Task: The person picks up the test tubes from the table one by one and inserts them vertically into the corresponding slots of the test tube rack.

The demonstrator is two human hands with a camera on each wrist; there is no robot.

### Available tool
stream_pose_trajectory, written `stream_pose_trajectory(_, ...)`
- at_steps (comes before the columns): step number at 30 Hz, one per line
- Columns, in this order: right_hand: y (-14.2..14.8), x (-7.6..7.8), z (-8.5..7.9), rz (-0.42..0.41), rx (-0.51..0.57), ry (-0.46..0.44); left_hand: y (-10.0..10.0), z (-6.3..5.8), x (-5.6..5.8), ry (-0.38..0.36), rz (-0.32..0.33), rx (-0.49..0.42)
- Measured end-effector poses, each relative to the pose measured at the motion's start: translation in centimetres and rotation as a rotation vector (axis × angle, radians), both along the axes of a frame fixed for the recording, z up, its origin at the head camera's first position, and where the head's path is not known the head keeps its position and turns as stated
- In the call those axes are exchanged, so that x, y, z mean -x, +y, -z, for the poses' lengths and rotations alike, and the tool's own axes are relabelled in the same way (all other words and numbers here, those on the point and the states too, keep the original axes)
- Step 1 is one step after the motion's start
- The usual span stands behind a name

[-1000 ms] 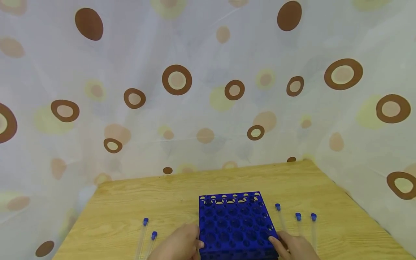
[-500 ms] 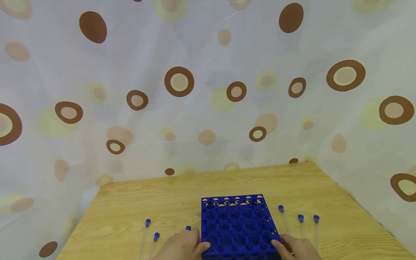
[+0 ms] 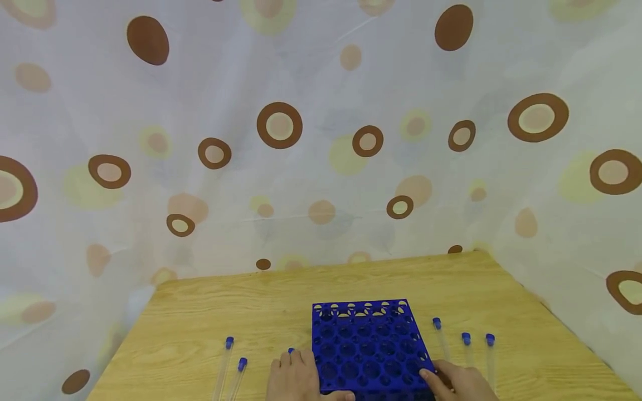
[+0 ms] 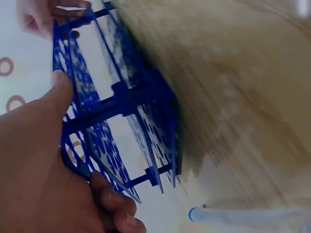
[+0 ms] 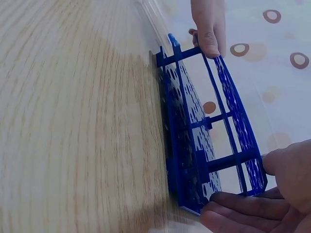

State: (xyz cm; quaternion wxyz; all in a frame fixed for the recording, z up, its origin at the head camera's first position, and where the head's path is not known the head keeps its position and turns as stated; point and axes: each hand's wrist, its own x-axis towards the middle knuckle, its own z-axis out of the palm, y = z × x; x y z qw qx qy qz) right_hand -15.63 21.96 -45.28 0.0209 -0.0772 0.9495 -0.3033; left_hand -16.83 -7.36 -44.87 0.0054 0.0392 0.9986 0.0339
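Note:
A blue test tube rack with rows of round holes stands on the table. At its near left corner my left hand grips it, the thumb along the front edge and the fingers by the left side. In the left wrist view, that hand's fingers curl by the rack's side. My right hand holds the near right corner, its thumb on the top edge. The right wrist view shows the right fingers against the rack's side. A blue tube cap peeks out behind my left hand.
Capped clear test tubes lie on both sides of the rack: a left tube, a shorter-looking tube beside it, and several to the right, including an outer tube. Patterned sheeting rises behind the wooden table.
My left hand has shifted round the rack's near left corner, its thumb now along the front edge. A tube cap has come into sight behind it. The right hand keeps its hold.

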Motion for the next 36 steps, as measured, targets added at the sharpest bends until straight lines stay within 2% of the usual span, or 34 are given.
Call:
stream_pose_trajectory(5, 0.0, 0.2, -0.2, -0.012, 0.008, -0.014, -0.4, 0.0, -0.2, 0.085, 0.084, 0.039)
stream_pose_trajectory(10, 0.4, 0.6, -0.5, -0.07, 0.021, -0.042, -0.5, 0.2, -0.4, 0.175, 0.114, 0.111)
stream_pose_trajectory(14, 1.5, 1.4, -0.9, -0.159, 0.064, -0.074, -0.5, 0.2, -0.4, 0.198, 0.118, 0.16)
stream_pose_trajectory(17, 2.6, 2.3, -1.4, -0.181, 0.11, -0.097, -0.5, 0.3, -0.4, 0.198, 0.121, 0.16)
stream_pose_trajectory(20, 3.3, 3.1, -2.1, -0.14, 0.138, -0.125, -0.6, 0.4, -0.3, 0.219, 0.123, 0.156)
stream_pose_trajectory(26, 3.9, 4.4, -3.5, -0.036, 0.143, -0.104, -0.5, 0.7, -0.2, 0.312, 0.127, 0.167)
stream_pose_trajectory(31, 4.0, 5.1, -4.3, 0.03, 0.17, -0.106, -0.4, 0.5, -0.4, 0.274, 0.098, 0.179)
stream_pose_trajectory(36, 4.2, 6.2, -4.1, 0.07, 0.187, -0.139, -0.3, 0.7, -0.6, 0.274, 0.094, 0.176)
